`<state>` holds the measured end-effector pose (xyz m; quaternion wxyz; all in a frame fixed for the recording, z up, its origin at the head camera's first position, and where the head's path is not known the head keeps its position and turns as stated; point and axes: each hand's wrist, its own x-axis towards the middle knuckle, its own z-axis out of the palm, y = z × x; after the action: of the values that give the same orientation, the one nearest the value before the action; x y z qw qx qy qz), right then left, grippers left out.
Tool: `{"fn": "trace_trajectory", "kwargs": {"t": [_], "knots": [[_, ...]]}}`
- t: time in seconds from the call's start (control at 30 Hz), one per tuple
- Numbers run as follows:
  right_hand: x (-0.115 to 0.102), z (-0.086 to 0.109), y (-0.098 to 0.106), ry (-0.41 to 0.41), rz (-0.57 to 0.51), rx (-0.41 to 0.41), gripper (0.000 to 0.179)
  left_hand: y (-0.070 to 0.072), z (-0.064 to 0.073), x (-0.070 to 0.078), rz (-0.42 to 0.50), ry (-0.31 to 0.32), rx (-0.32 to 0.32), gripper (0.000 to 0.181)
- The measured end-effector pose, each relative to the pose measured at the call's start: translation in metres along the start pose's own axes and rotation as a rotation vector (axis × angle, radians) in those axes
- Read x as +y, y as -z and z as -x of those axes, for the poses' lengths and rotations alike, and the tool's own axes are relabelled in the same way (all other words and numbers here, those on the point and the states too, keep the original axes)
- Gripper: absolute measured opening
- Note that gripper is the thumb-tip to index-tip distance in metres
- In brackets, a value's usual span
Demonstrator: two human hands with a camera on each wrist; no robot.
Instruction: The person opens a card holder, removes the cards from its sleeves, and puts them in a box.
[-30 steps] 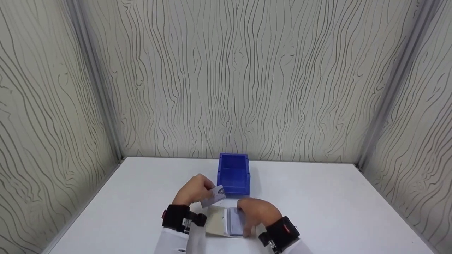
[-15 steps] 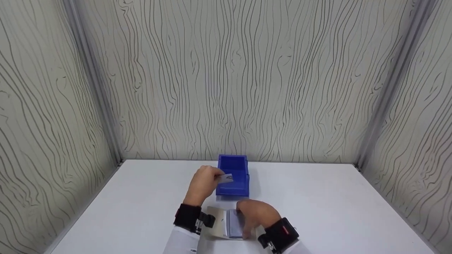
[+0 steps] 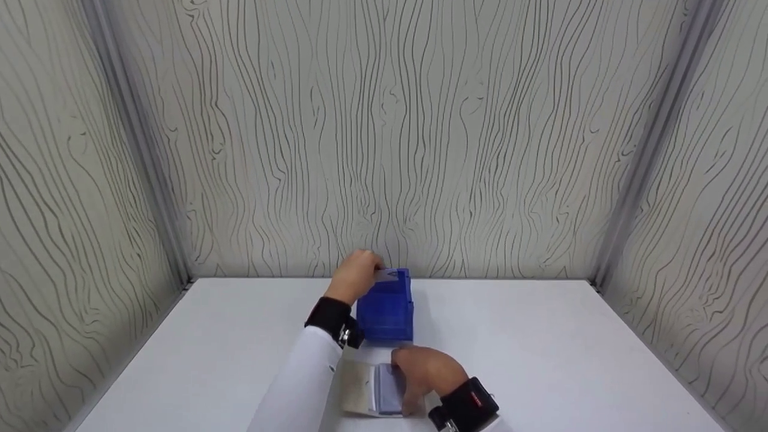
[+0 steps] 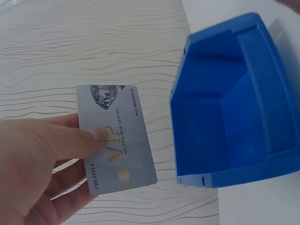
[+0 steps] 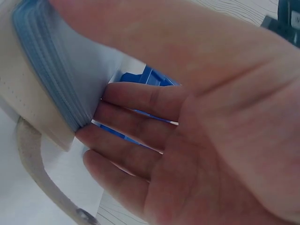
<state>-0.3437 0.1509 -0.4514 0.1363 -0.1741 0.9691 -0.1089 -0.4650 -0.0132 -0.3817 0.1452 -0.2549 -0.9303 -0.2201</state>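
My left hand (image 3: 355, 276) pinches a silver-grey VIP card (image 4: 133, 154), thumb on its printed face and fingers behind it. In the head view the card is held over the far part of a blue plastic bin (image 3: 385, 333); the left wrist view shows a gap between card and bin. Nearer me, a card holder with a beige cover (image 3: 356, 389) lies spread on the table. My right hand (image 3: 433, 373) grips its stack of clear sleeves (image 5: 56, 70) between thumb and fingertips. A beige strap (image 5: 35, 168) with a metal snap hangs from the cover.
The white table (image 3: 510, 336) is enclosed by wood-grain panels (image 3: 384, 132) at the back and sides. The bin stands just beyond the card holder, close to the back panel. Each wrist wears a black strap with a small camera.
My left hand has carried the card forward from beside the card holder to over the far part of the bin. My right hand keeps its grip on the holder. The head view has shifted slightly.
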Motion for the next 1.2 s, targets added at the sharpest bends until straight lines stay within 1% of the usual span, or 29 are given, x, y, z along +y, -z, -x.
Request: {"fn": "trace_trajectory", "kwargs": {"t": [0.1, 0.2, 0.3, 0.37, 0.47, 0.5, 0.63, 0.7, 0.73, 0.83, 0.93, 1.03, 1.17, 1.2], "knots": [[0.000, 0.001, 0.000, 0.012, 0.012, 0.004, 0.060, -0.003, -0.012, -0.002, -0.019, 0.036, -0.049, 0.018], [-0.001, 0.002, 0.000, 0.018, 0.047, 0.008, 0.061, -0.010, -0.020, -0.004, -0.028, 0.068, -0.078, 0.017], [-0.003, 0.002, 0.000, 0.010, 0.047, 0.008, 0.060, -0.021, -0.025, -0.005, -0.068, 0.059, -0.078, 0.016], [-0.004, 0.002, 0.000, 0.000, 0.044, 0.002, 0.060, -0.029, -0.027, -0.006, -0.102, 0.042, -0.078, 0.020], [-0.006, 0.000, -0.001, -0.014, 0.040, -0.008, 0.061, -0.043, -0.027, -0.008, -0.161, 0.024, -0.089, 0.032], [-0.007, -0.001, -0.001, -0.019, 0.040, -0.012, 0.061, -0.046, -0.026, -0.008, -0.176, 0.022, -0.091, 0.032], [-0.009, -0.002, -0.002, -0.020, 0.048, -0.011, 0.060, -0.057, -0.022, -0.010, -0.196, 0.036, -0.111, 0.019], [-0.008, -0.001, 0.000, -0.019, 0.053, -0.007, 0.059, -0.061, -0.021, -0.010, -0.200, 0.033, -0.112, 0.016], [-0.008, 0.000, 0.001, -0.018, 0.055, -0.006, 0.059, -0.064, -0.022, -0.011, -0.199, 0.034, -0.113, 0.017], [-0.006, 0.001, 0.003, -0.013, 0.067, -0.006, 0.059, -0.072, -0.022, -0.012, -0.202, 0.026, -0.094, 0.024], [-0.004, 0.001, 0.004, -0.006, 0.066, -0.010, 0.060, -0.077, -0.021, -0.013, -0.200, 0.041, -0.080, 0.028], [-0.002, 0.001, 0.003, 0.004, 0.055, -0.007, 0.061, -0.082, -0.018, -0.013, -0.201, 0.044, -0.052, 0.024], [0.000, 0.002, 0.002, 0.024, 0.049, 0.006, 0.058, -0.090, -0.016, -0.015, -0.226, 0.006, 0.008, 0.015], [0.001, 0.002, 0.002, 0.027, 0.050, 0.009, 0.058, -0.092, -0.016, -0.016, -0.231, 0.000, 0.014, 0.014]]}}
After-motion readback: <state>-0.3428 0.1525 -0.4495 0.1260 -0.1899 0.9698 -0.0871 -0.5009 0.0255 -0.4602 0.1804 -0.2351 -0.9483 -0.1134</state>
